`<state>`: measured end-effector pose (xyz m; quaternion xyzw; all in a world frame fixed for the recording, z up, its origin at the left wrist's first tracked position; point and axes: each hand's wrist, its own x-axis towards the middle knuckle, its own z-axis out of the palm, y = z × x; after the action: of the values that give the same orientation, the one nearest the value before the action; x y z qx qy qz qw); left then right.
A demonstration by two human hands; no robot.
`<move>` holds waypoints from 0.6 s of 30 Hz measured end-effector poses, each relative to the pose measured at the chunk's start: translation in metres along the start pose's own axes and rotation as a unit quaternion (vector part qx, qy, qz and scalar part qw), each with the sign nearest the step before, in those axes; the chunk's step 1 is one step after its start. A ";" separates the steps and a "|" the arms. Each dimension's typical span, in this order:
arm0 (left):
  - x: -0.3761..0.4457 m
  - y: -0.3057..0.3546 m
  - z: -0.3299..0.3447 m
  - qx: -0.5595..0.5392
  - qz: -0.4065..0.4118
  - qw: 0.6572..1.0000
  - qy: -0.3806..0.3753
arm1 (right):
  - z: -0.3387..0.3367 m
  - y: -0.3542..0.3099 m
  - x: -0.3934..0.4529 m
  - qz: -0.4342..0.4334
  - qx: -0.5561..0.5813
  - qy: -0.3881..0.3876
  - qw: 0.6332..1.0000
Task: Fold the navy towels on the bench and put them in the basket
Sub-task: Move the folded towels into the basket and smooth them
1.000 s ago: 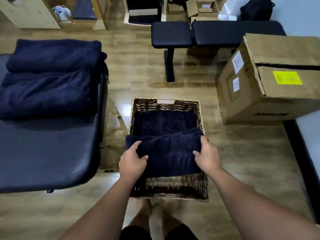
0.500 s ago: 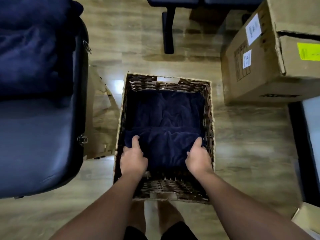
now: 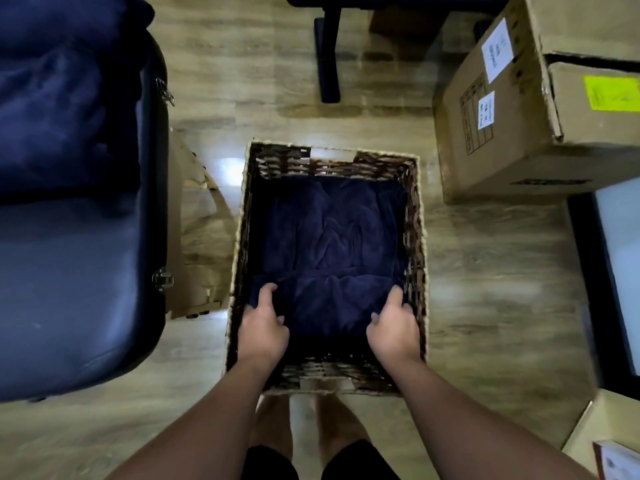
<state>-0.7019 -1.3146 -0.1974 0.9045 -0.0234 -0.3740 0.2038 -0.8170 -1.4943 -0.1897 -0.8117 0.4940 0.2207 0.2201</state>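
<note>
Both hands reach down into the wicker basket (image 3: 417,237), the left hand (image 3: 262,327) and the right hand (image 3: 394,329) each gripping an end of the folded navy towel (image 3: 327,303) at its near side. That towel lies on another navy towel (image 3: 332,226) lower in the basket. Farther left, more navy towels (image 3: 59,98) sit on the padded surface (image 3: 69,289).

Folded navy towel (image 3: 325,303) lies flat in the near half of the wicker basket (image 3: 414,237), atop another navy towel (image 3: 332,223) covering the basket bottom. Basket: rectangular, dark brown weave, upright on the floor. More navy towels (image 3: 52,109) piled on the worktop (image 3: 69,289), left.
</note>
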 end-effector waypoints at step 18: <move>0.024 -0.004 0.026 0.182 0.007 0.974 -0.134 | 0.034 -0.006 0.038 -0.037 -0.007 -0.169 0.985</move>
<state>-0.7035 -1.3248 -0.2316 0.8680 -0.1242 -0.4796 0.0337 -0.8007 -1.4985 -0.2383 -0.7824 0.4175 0.3496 0.3023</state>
